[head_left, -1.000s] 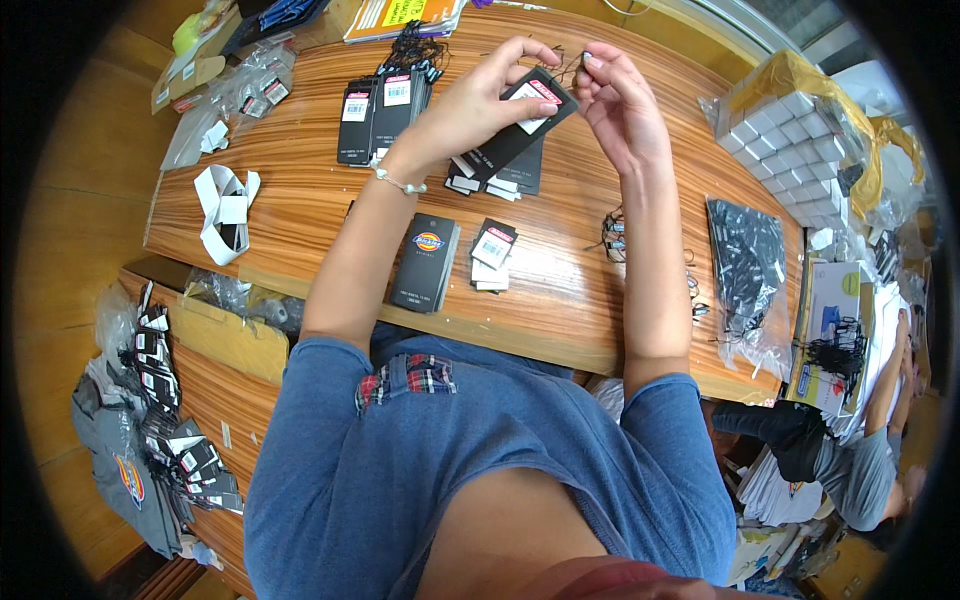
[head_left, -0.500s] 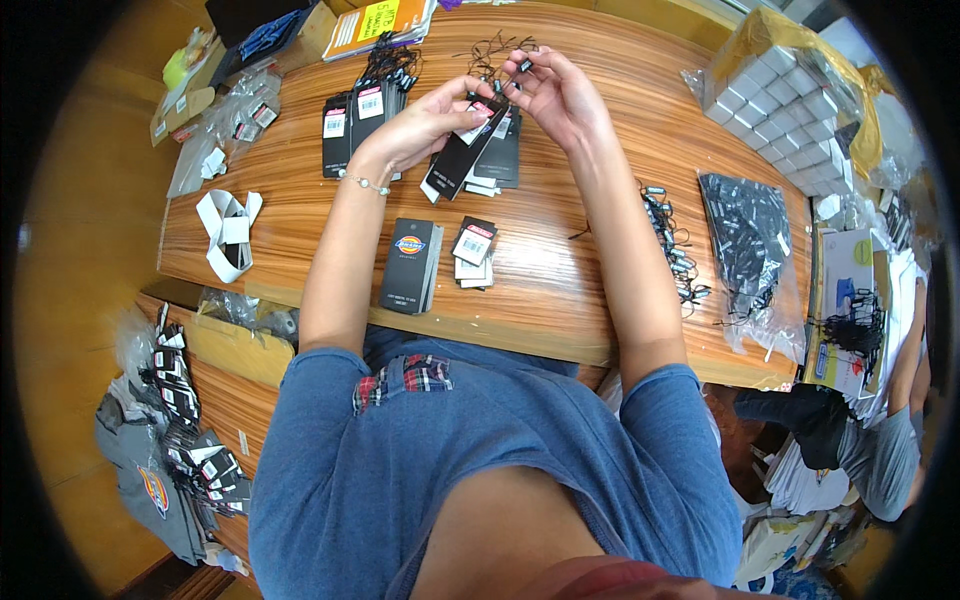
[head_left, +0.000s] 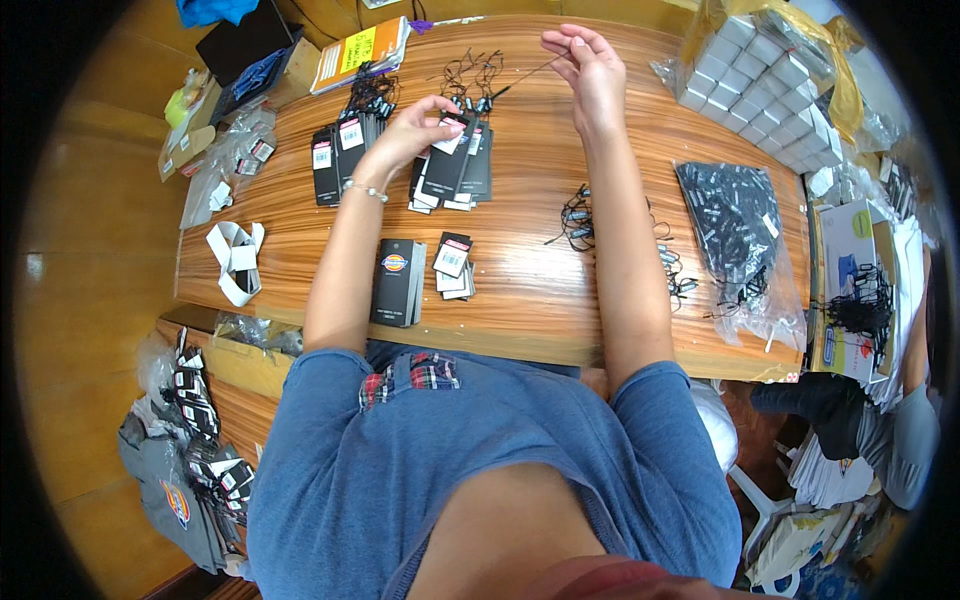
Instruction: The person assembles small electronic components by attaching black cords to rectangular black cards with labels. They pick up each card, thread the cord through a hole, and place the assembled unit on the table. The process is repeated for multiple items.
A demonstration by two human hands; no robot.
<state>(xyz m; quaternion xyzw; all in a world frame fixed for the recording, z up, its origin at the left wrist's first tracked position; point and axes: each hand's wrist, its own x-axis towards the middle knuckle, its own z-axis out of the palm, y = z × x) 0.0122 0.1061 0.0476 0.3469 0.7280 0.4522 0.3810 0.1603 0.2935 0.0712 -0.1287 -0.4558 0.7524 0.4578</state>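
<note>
Head view: our left grip (head_left: 412,132) pinches a black rectangular card tag (head_left: 441,176), likely for steadiness; our right grip (head_left: 590,78) pinches thin black cord (head_left: 526,76)

The table (head_left: 530,290) is orange-brown, with darker wavy stripes. At twelve o'clock, the tags (head_left: 445,177) are black with white labels (head_left: 447,144), and the thin string (head_left: 520,81) is black also. The shirt (head_left: 520,420) at six is blue; its patch (head_left: 433,372) has a plaid of red, black and white. The booklet (head_left: 385,40) at eleven is orange, yellow and white; the boxes (head_left: 735,70) at two are white.
</note>
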